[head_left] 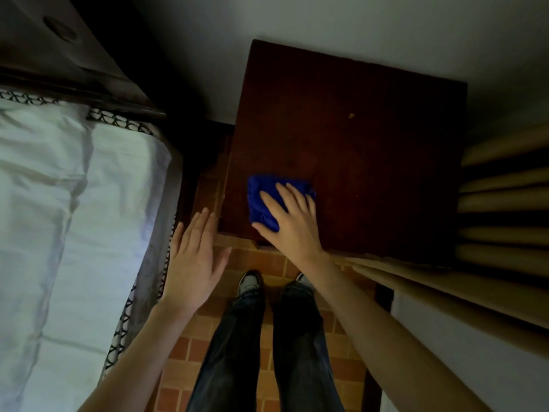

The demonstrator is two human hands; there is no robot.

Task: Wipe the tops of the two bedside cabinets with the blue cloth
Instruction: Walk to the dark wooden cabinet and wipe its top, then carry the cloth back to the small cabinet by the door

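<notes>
Two hands are in view. The right hand (292,224) lies flat with spread, straight fingers on the blue cloth (261,200), pressing it on the near left corner of the bedside cabinet (356,138). The left hand (193,257) is open and holds nothing, just beside that corner, over the gap to the bed (170,188). The cloth is bunched; the cabinet top is square, dark reddish wood. A white wrinkled sheet (53,218) covers the bed; the floor (184,352) has orange-brown tiles.

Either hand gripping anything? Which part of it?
Nothing is gripped. The right hand presses flat-fingered on the blue cloth, covering much of it, on the cabinet top. The left hand is open and empty.
</notes>
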